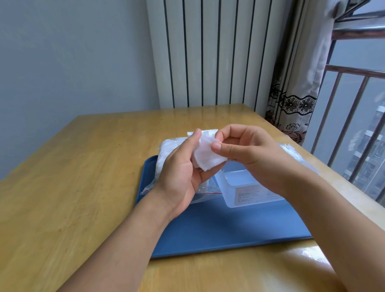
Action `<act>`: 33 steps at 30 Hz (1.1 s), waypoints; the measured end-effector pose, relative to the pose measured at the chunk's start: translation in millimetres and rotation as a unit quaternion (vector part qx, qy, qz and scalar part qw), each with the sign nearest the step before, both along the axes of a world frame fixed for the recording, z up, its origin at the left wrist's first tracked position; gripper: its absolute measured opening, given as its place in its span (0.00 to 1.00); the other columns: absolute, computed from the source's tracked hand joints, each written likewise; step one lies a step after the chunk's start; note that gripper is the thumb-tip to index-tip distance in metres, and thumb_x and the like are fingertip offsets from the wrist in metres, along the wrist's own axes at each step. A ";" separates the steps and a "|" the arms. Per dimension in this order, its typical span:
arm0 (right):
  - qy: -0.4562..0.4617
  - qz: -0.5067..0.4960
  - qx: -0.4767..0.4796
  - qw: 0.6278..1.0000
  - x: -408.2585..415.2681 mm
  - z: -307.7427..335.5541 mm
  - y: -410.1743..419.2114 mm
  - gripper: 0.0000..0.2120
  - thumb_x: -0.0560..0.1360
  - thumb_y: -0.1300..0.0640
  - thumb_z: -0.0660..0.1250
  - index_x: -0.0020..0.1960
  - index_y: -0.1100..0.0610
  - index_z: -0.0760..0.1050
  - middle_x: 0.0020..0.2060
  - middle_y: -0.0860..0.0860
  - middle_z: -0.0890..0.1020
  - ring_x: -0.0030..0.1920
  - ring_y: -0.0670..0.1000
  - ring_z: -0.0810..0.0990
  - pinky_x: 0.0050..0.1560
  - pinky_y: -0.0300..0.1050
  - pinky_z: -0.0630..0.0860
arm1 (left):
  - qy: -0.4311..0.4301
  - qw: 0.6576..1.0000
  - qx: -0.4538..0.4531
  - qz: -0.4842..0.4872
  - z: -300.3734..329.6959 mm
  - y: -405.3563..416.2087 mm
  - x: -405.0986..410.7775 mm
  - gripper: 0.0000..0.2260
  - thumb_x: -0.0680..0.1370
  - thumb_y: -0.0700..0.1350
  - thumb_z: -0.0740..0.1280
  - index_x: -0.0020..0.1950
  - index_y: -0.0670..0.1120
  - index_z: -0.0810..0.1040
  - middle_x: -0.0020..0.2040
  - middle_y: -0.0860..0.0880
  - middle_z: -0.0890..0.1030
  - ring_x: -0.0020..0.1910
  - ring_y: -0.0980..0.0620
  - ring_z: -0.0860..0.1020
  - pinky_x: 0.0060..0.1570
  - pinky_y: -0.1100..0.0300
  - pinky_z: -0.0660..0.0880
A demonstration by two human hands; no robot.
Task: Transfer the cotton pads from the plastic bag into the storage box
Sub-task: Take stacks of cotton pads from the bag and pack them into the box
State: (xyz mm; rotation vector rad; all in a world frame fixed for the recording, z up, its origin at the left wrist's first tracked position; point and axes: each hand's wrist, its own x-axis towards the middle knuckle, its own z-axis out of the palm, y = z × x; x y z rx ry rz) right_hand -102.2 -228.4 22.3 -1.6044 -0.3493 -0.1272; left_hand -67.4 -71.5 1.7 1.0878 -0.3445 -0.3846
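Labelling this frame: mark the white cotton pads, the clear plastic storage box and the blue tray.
white cotton pads [207,155], head view, flat face of front pad
clear plastic storage box [244,192], head view, near wall
blue tray [217,232], head view, bare floor

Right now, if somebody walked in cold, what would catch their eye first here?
Probably the small stack of white cotton pads, held up mid-frame between the left hand and the right hand, both pinching it. Beneath them a blue tray lies on the wooden table, carrying a clear storage box under the right wrist and a plastic bag behind the left hand.
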 end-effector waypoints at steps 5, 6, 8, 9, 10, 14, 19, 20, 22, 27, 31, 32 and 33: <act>0.016 0.072 -0.008 0.997 -3.2 5.7 -7.1 0.03 0.75 0.61 0.69 0.43 0.57 0.76 0.41 0.53 0.81 0.47 0.54 0.78 0.61 0.55 0.74 | 0.031 0.998 -0.054 0.025 4.1 4.4 3.1 0.20 0.84 0.49 0.58 0.68 0.35 0.73 0.53 0.40 0.83 0.51 0.48 0.83 0.54 0.53 0.82; 0.020 0.072 -0.009 0.997 -3.5 5.8 -7.8 0.03 0.75 0.60 0.69 0.43 0.56 0.76 0.41 0.52 0.80 0.47 0.54 0.77 0.64 0.58 0.74 | 0.032 0.997 -0.058 0.026 4.2 4.7 3.2 0.20 0.84 0.49 0.58 0.68 0.35 0.73 0.52 0.40 0.83 0.50 0.48 0.83 0.53 0.53 0.82; 0.029 0.063 -0.015 0.998 -3.4 5.7 -8.9 0.03 0.75 0.59 0.68 0.43 0.55 0.75 0.42 0.51 0.80 0.49 0.55 0.76 0.69 0.64 0.70 | 0.030 0.997 -0.063 0.026 3.9 4.8 3.5 0.20 0.83 0.48 0.59 0.69 0.35 0.72 0.53 0.41 0.83 0.51 0.48 0.83 0.54 0.53 0.82; 0.032 0.056 -0.017 0.998 -3.3 5.8 -9.1 0.03 0.75 0.58 0.68 0.43 0.54 0.74 0.42 0.50 0.80 0.50 0.54 0.76 0.70 0.65 0.68 | 0.023 0.997 -0.063 0.024 3.7 5.2 3.7 0.20 0.83 0.48 0.60 0.69 0.35 0.72 0.54 0.41 0.83 0.52 0.48 0.82 0.55 0.52 0.82; 0.032 0.050 -0.019 0.998 -3.2 6.2 -9.3 0.04 0.75 0.58 0.68 0.43 0.54 0.74 0.43 0.50 0.80 0.50 0.54 0.77 0.70 0.66 0.68 | 0.011 0.998 -0.058 0.021 3.6 5.5 4.2 0.20 0.81 0.48 0.63 0.67 0.35 0.73 0.55 0.41 0.83 0.53 0.47 0.82 0.56 0.52 0.81; 0.028 0.047 -0.018 0.998 -2.7 8.1 -11.0 0.05 0.78 0.57 0.65 0.47 0.56 0.70 0.56 0.55 0.84 0.61 0.60 0.80 0.69 0.63 0.70 | -0.024 0.999 -0.018 0.011 1.1 6.0 5.5 0.14 0.77 0.39 0.64 0.61 0.37 0.80 0.58 0.38 0.82 0.58 0.46 0.80 0.68 0.44 0.73; 0.018 0.014 -0.012 1.000 -2.7 8.7 -11.5 0.06 0.77 0.55 0.67 0.49 0.56 0.71 0.54 0.65 0.79 0.55 0.55 0.76 0.63 0.56 0.71 | -0.017 0.999 -0.033 -0.005 1.3 4.5 3.7 0.17 0.83 0.46 0.58 0.64 0.37 0.78 0.62 0.39 0.82 0.62 0.44 0.80 0.64 0.48 0.77; 0.015 0.014 -0.013 1.000 -2.3 7.8 -10.2 0.05 0.78 0.55 0.67 0.47 0.54 0.72 0.55 0.69 0.79 0.54 0.55 0.76 0.60 0.55 0.71 | -0.013 0.999 -0.034 -0.009 1.1 4.1 3.6 0.19 0.85 0.47 0.54 0.65 0.38 0.77 0.62 0.40 0.83 0.63 0.44 0.80 0.64 0.49 0.77; 0.008 0.005 0.000 1.000 -0.6 4.7 -7.8 0.04 0.77 0.57 0.69 0.47 0.53 0.74 0.48 0.67 0.79 0.51 0.56 0.74 0.56 0.54 0.68 | -0.016 0.999 -0.035 -0.010 -0.4 2.9 4.3 0.20 0.86 0.47 0.51 0.66 0.39 0.77 0.62 0.41 0.82 0.65 0.44 0.79 0.64 0.50 0.77; 0.006 -0.038 0.016 0.999 0.4 -0.6 1.5 0.07 0.78 0.59 0.68 0.54 0.61 0.80 0.41 0.54 0.85 0.42 0.49 0.82 0.49 0.39 0.77 | -0.034 0.999 -0.002 0.018 -5.0 -2.9 3.3 0.21 0.87 0.48 0.50 0.68 0.40 0.76 0.63 0.39 0.81 0.66 0.43 0.78 0.62 0.52 0.78; 0.039 -0.045 0.004 0.998 -1.6 1.5 -1.7 0.09 0.71 0.49 0.73 0.45 0.55 0.81 0.43 0.53 0.83 0.47 0.50 0.79 0.60 0.50 0.74 | -0.041 0.999 -0.002 0.032 -5.9 -3.7 2.4 0.19 0.87 0.48 0.50 0.65 0.43 0.78 0.59 0.44 0.84 0.60 0.48 0.81 0.59 0.55 0.79; 0.048 -0.040 0.005 0.998 -1.6 1.8 -2.8 0.09 0.70 0.48 0.75 0.44 0.53 0.81 0.44 0.53 0.82 0.48 0.50 0.79 0.62 0.53 0.74 | -0.045 0.999 -0.001 0.031 -5.8 -3.0 2.2 0.19 0.87 0.48 0.50 0.64 0.44 0.78 0.58 0.45 0.85 0.60 0.49 0.81 0.59 0.55 0.79; 0.056 -0.033 0.009 0.998 -1.7 1.7 -4.1 0.10 0.69 0.47 0.76 0.44 0.53 0.81 0.44 0.54 0.82 0.48 0.51 0.80 0.62 0.54 0.75 | -0.048 0.998 0.002 0.027 -5.6 -2.7 2.0 0.20 0.87 0.49 0.50 0.64 0.44 0.79 0.58 0.45 0.85 0.60 0.50 0.82 0.59 0.55 0.79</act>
